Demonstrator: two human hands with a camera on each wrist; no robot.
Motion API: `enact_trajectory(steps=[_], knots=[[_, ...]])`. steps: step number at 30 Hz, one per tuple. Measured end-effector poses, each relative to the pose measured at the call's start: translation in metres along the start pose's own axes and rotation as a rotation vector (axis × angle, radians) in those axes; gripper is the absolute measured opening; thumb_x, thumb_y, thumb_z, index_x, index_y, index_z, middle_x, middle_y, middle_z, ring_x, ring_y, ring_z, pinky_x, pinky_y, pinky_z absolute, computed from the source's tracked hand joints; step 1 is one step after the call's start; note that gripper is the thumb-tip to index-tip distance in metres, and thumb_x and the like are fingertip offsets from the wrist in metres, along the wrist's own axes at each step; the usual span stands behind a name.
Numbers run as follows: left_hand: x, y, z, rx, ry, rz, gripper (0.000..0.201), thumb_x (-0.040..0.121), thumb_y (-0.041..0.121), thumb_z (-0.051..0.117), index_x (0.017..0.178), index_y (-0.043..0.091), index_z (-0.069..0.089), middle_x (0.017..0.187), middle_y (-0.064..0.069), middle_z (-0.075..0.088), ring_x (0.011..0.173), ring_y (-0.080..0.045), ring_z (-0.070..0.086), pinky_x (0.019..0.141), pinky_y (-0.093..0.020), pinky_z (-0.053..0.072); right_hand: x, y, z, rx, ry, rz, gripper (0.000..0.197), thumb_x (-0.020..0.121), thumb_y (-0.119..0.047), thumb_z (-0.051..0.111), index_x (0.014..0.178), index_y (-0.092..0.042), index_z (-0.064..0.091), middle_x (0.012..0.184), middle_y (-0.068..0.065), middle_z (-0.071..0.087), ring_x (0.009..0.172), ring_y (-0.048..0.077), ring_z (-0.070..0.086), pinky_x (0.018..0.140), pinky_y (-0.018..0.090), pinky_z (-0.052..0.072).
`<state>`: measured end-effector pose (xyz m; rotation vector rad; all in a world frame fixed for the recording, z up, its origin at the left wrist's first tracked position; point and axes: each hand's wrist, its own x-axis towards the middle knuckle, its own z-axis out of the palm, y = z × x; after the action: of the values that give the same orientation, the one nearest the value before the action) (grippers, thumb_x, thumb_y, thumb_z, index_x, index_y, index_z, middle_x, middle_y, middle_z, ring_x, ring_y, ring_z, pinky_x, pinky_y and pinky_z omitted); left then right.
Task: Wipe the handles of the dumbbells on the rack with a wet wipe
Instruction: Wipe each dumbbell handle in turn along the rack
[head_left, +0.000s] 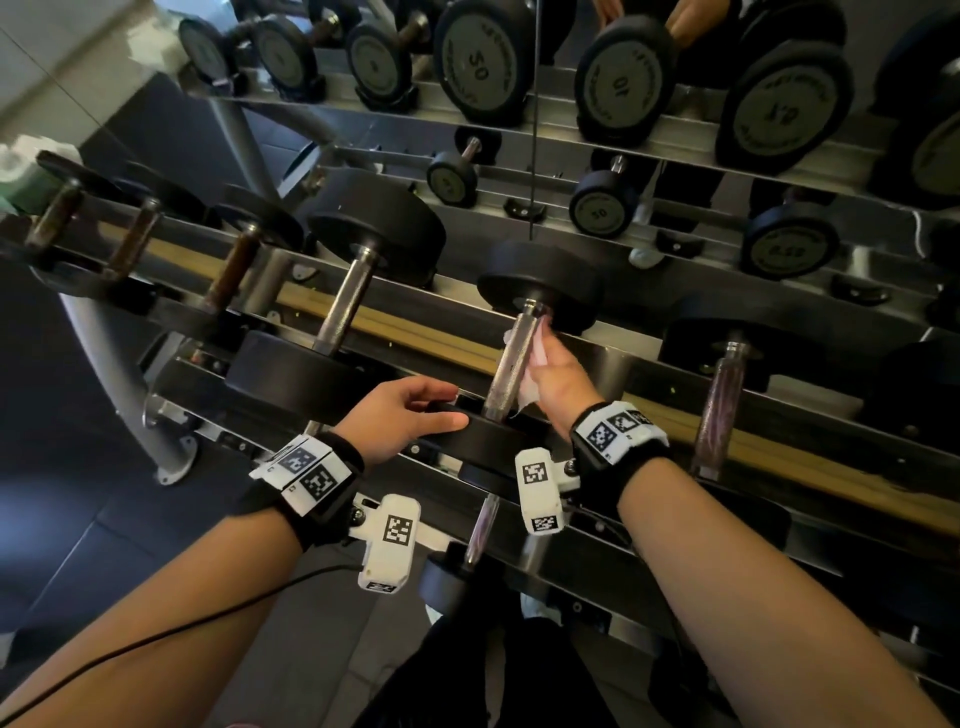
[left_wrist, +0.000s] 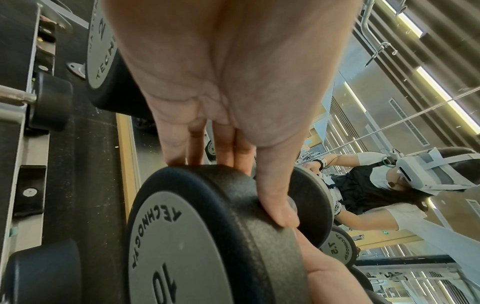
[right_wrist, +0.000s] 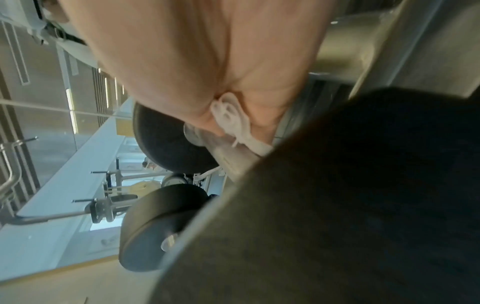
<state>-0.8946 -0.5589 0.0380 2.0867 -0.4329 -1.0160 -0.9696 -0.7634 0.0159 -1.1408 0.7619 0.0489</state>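
On the steel rack (head_left: 597, 358), black dumbbells (head_left: 374, 223)

Six dumbbells (head_left: 345, 301) stand in a row on the upper tier of the rack (head_left: 644, 364), each with one bare metal handle between two black heads. A seventh, smaller dumbbell (head_left: 480, 525) shows on the tier below. Two hands are in the picture, the left hand (head_left: 410, 415) and the right hand (head_left: 558, 379), with one wet wipe (head_left: 531, 391) between them. Two wrist cameras (head_left: 389, 540) hang from two black straps. The mirror (head_left: 571, 150) behind shows at least seven reflected dumbbell ends on its top shelf and three below.
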Motion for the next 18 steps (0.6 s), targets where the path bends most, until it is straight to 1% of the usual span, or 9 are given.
enact_trajectory(steps=[4, 6, 8, 9, 11, 12, 14, 15, 18], knots=[[-0.001, -0.003, 0.001, -0.003, 0.012, -0.001, 0.048, 0.073, 0.045, 0.079, 0.119, 0.040, 0.065, 0.118, 0.017, 0.067, 0.116, -0.001, 0.057, 0.102, -0.028, 0.042, -0.009, 0.029, -0.008, 0.074, -0.130, -0.043, 0.062, 0.101, 0.003, 0.031, 0.152, -0.032, 0.030, 0.156, 0.003, 0.034, 0.139, 0.017, 0.039, 0.094, 0.015, 0.044], [-0.001, -0.003, 0.002, -0.006, 0.009, 0.005, 0.048, 0.076, 0.042, 0.079, 0.121, 0.036, 0.065, 0.119, 0.014, 0.068, 0.117, -0.004, 0.058, 0.105, -0.032, 0.043, -0.022, 0.035, -0.011, 0.029, -0.173, -0.012, 0.059, 0.101, -0.001, 0.036, 0.150, -0.034, 0.035, 0.148, -0.002, 0.045, 0.127, 0.007, 0.052, 0.093, 0.016, 0.047], [-0.001, -0.002, 0.002, -0.004, 0.007, 0.009, 0.047, 0.078, 0.040, 0.078, 0.122, 0.034, 0.064, 0.119, 0.012, 0.068, 0.117, -0.007, 0.059, 0.106, -0.034, 0.043, -0.032, 0.029, -0.012, -0.050, -0.118, 0.045, 0.041, 0.103, -0.017, 0.045, 0.133, -0.043, 0.055, 0.129, -0.011, 0.061, 0.112, 0.000, 0.062, 0.101, 0.023, 0.046], [-0.001, -0.002, 0.001, 0.001, 0.005, 0.008, 0.047, 0.078, 0.040, 0.078, 0.122, 0.035, 0.064, 0.119, 0.013, 0.067, 0.117, -0.006, 0.058, 0.105, -0.033, 0.044, -0.036, 0.022, -0.010, -0.082, -0.088, 0.081, 0.033, 0.102, -0.023, 0.050, 0.116, -0.049, 0.065, 0.117, -0.014, 0.068, 0.104, -0.002, 0.065, 0.097, 0.021, 0.048], [-0.002, 0.000, 0.001, 0.012, -0.003, 0.005, 0.049, 0.076, 0.044, 0.077, 0.122, 0.037, 0.064, 0.119, 0.014, 0.067, 0.117, -0.005, 0.058, 0.101, -0.029, 0.043, -0.035, 0.011, -0.015, -0.200, 0.028, 0.049, 0.028, 0.095, -0.025, 0.061, 0.084, -0.047, 0.076, 0.091, -0.010, 0.074, 0.084, 0.006, 0.067, 0.075, 0.019, 0.050], [-0.002, 0.001, 0.001, 0.015, -0.007, 0.004, 0.051, 0.073, 0.047, 0.077, 0.121, 0.038, 0.064, 0.118, 0.015, 0.067, 0.117, -0.005, 0.058, 0.100, -0.028, 0.043, -0.031, 0.008, -0.018, -0.136, 0.107, 0.086, 0.023, 0.092, -0.022, 0.064, 0.083, -0.036, 0.079, 0.078, -0.005, 0.072, 0.074, 0.012, 0.065, 0.065, 0.022, 0.051], [-0.003, 0.001, 0.001, 0.016, -0.009, 0.000, 0.055, 0.069, 0.051, 0.077, 0.121, 0.038, 0.064, 0.117, 0.015, 0.067, 0.116, -0.005, 0.058, 0.103, -0.031, 0.044, -0.025, 0.002, -0.017, 0.136, 0.230, 0.195, 0.018, 0.094, -0.016, 0.061, 0.104, -0.011, 0.075, 0.072, 0.004, 0.065, 0.064, 0.019, 0.059, 0.053, 0.025, 0.052], [-0.003, 0.001, 0.001, 0.016, -0.007, -0.001, 0.056, 0.068, 0.052, 0.076, 0.121, 0.038, 0.064, 0.118, 0.014, 0.067, 0.116, -0.005, 0.058, 0.105, -0.034, 0.044, -0.023, 0.001, -0.013, 0.226, 0.251, 0.204, 0.023, 0.097, -0.015, 0.057, 0.114, -0.006, 0.069, 0.079, 0.008, 0.065, 0.068, 0.021, 0.061, 0.055, 0.025, 0.053], [-0.003, 0.000, 0.001, -0.009, -0.003, -0.002, 0.055, 0.064, 0.054, 0.076, 0.117, 0.041, 0.064, 0.117, 0.013, 0.068, 0.117, -0.007, 0.059, 0.108, -0.041, 0.044, -0.019, 0.006, 0.001, 0.136, 0.165, 0.123, 0.038, 0.103, -0.006, 0.043, 0.138, -0.016, 0.053, 0.122, 0.010, 0.063, 0.103, 0.022, 0.065, 0.089, 0.030, 0.052]])
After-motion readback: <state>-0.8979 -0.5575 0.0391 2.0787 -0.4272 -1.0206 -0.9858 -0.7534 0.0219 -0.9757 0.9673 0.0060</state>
